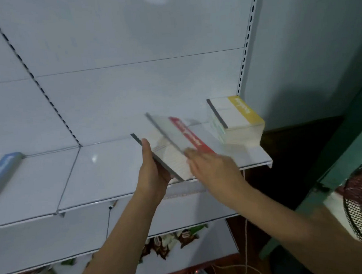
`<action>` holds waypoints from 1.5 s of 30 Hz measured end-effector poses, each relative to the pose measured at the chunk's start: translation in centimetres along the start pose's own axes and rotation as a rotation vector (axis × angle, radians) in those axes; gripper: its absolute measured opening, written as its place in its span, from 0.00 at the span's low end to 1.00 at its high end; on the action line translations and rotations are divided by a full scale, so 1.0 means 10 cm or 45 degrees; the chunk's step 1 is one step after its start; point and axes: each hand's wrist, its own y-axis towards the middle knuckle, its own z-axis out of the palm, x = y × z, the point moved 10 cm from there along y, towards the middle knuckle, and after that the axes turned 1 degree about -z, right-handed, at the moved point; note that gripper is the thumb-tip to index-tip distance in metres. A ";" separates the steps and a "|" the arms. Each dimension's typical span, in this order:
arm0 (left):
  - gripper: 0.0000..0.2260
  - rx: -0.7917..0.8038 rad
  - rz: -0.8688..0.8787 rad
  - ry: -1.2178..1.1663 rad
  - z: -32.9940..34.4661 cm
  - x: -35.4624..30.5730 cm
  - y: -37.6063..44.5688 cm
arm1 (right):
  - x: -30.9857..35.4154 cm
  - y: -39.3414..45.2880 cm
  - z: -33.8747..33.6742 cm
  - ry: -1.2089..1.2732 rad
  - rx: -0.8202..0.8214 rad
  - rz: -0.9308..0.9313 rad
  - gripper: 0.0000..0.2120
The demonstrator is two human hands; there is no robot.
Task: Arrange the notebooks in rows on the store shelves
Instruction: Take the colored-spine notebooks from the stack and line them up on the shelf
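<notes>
Red-banded flat notebook (182,136) held by blurred right hand (211,168).

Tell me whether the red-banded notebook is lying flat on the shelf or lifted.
Lifted and tilted: the red-banded notebook sits blurred above the stack in the left hand, with the right hand at its near edge.

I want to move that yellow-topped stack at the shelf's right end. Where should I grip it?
Grip the yellow-topped stack by its two long sides, coming from the front over the shelf edge. It lies flat and squared, with its left side open, so fingers can probably clamp the whole pile.
</notes>
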 end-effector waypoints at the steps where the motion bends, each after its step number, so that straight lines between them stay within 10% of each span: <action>1: 0.26 -0.005 -0.002 0.010 -0.05 0.00 -0.01 | 0.26 -0.11 0.12 0.107 0.098 -0.081 0.19; 6: 0.11 -0.191 -0.002 0.137 -0.80 -0.07 -0.13 | 0.62 -0.01 0.58 0.500 0.567 -0.043 0.24; 14: 0.11 -0.292 0.096 0.243 -2.01 -0.79 -0.59 | 1.19 0.84 1.47 1.542 0.756 0.842 0.19; 21: 0.10 -0.598 0.123 0.341 -3.61 -1.45 -1.19 | 2.89 1.35 1.96 1.894 0.697 0.958 0.08; 45: 0.17 -1.083 0.069 1.015 -7.85 -3.70 -1.63 | 7.09 3.03 3.62 1.856 1.193 0.677 0.07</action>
